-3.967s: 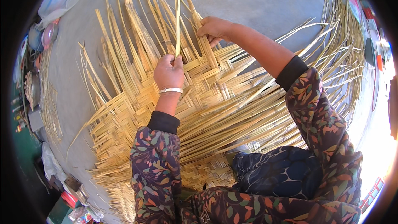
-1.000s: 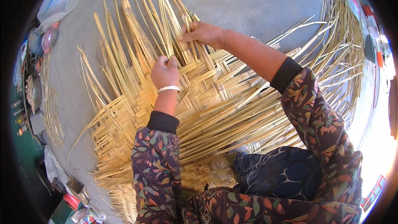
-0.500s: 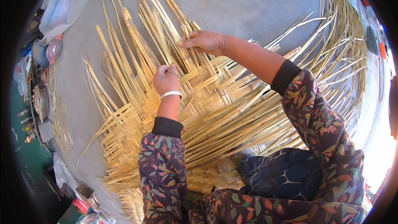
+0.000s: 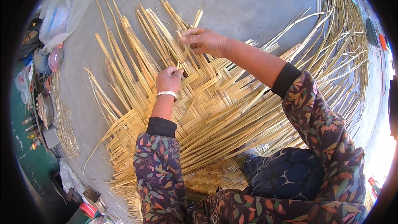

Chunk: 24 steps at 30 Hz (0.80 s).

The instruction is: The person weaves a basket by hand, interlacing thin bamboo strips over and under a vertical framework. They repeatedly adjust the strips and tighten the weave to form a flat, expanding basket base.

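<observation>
A partly woven mat of flat, straw-coloured split-reed strips lies on the floor before me, its unwoven strips fanning out along the far edge. At that edge my left hand, with a pale bangle on the wrist, is closed in a pinch on a thin reed strip. Farther off and to the right, my right hand has its thumb and fingers closed around upright reed strips. The fingers partly cover where those strips enter the weave. Many long loose reeds lie across the mat's near right part.
A thick spread of long thin reeds curves along the right side of the grey floor. At the left stand plastic bags, a pink round container and other clutter. My dark-clad knee is close to the mat.
My left hand has shifted slightly right and nearer to me, its fingers now pinching a thin strip end. Strip ends now stick up beyond my right hand, which has barely moved.
</observation>
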### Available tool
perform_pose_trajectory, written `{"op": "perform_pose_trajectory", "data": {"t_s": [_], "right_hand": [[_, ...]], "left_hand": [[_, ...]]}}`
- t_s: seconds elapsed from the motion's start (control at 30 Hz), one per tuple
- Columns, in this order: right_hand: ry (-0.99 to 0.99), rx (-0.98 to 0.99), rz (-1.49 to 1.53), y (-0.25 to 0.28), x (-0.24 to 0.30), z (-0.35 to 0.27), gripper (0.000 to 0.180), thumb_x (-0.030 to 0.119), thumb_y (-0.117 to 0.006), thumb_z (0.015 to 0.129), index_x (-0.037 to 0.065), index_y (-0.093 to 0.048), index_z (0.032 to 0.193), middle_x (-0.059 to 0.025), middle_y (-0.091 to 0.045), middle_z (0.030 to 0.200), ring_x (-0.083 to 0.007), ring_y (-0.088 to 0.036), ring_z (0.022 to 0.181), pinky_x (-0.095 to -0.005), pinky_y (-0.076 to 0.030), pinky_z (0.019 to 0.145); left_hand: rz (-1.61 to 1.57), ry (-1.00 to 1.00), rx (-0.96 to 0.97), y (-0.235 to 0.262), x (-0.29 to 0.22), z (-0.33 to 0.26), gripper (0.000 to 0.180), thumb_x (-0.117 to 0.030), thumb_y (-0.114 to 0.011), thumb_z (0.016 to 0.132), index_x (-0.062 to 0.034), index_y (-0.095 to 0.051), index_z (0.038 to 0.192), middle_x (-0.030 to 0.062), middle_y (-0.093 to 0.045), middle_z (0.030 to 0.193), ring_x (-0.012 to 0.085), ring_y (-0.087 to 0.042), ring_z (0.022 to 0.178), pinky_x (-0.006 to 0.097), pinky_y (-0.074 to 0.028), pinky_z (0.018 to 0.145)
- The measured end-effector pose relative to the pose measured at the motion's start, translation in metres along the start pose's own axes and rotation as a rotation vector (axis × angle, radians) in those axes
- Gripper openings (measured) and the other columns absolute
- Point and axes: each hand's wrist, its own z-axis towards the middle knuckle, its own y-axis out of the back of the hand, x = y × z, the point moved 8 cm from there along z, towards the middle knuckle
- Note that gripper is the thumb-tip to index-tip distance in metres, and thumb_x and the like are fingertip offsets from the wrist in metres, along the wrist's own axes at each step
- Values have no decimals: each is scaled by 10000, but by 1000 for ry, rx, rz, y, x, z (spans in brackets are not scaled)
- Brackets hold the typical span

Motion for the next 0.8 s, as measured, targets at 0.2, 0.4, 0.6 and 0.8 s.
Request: {"op": "perform_pose_trajectory", "data": {"t_s": [0.2,0.4,0.6,0.8], "right_hand": [[21,-190,-140,37,-6,-6,138,78,-553,887,82,-613,1012,-38,-629,953,-119,-603,891,-252,-515,788],[-10,-277,-476,53,-1,-27,192,44,-494,882,54,-607,1037,-61,-637,881,-122,-628,745,-239,-535,664],[374,-249,-1338,12,44,-40,255,109,-521,851,60,-600,1089,-76,-634,1031,-202,-614,927,-356,-505,803],[853,-120,-1935,-21,42,-10,308,190,-543,831,79,-588,1114,-57,-581,1171,-244,-449,1198,-419,-353,996]], "left_hand": [[230,25,142,-5,-12,6,233,-249,-644,819,-27,-673,882,129,-640,706,259,-594,633,349,-468,629],[207,-70,204,-9,-5,17,216,-220,-650,821,-9,-663,868,88,-588,649,185,-556,544,317,-437,527],[404,-112,251,-9,-16,11,230,-246,-677,775,-21,-635,792,161,-602,683,311,-577,645,383,-450,618],[210,-149,172,-8,-11,8,222,-245,-675,771,-32,-641,824,153,-612,708,305,-582,667,382,-453,628]]}}
